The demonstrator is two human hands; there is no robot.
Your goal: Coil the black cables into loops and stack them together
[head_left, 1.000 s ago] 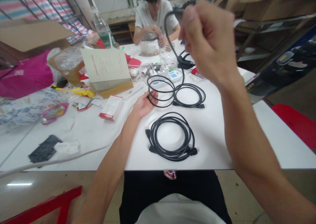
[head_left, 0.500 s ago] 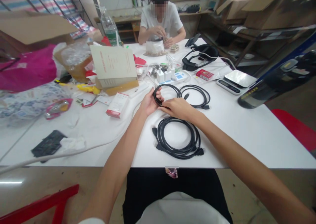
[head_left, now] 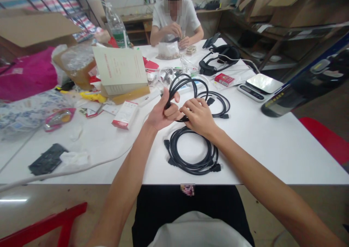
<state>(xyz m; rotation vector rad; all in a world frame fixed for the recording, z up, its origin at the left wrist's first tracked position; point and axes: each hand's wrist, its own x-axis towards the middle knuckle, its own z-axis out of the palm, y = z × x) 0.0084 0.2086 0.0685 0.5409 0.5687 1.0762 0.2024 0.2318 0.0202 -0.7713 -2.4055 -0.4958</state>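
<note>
A looped black cable (head_left: pixel 188 79) is held up off the white table by both hands. My left hand (head_left: pixel 164 112) is closed round the left side of the loops, thumb on top. My right hand (head_left: pixel 198 117) grips the lower right part of the same loops, its fingers curled and partly hiding them. Nearer my body lies a larger black cable coil (head_left: pixel 173 150), flat, with several dark plugs at its edges. Behind my right hand rests another black cable coil (head_left: pixel 227 102), with a plug end at its right.
Across the table a person (head_left: pixel 174 25) handles small things beside a plastic bag (head_left: pixel 168 50). A headset (head_left: pixel 208 67), a digital scale (head_left: pixel 252 92) and a dark bottle (head_left: pixel 275 107) stand at the right. To the left are a red-and-white box (head_left: pixel 125 114) and a black plastic piece (head_left: pixel 47 159).
The held loops have risen off the table and tilted upright. My left hand has turned and closed round them; my right hand has shifted slightly, fingers now curled on the lower part.
</note>
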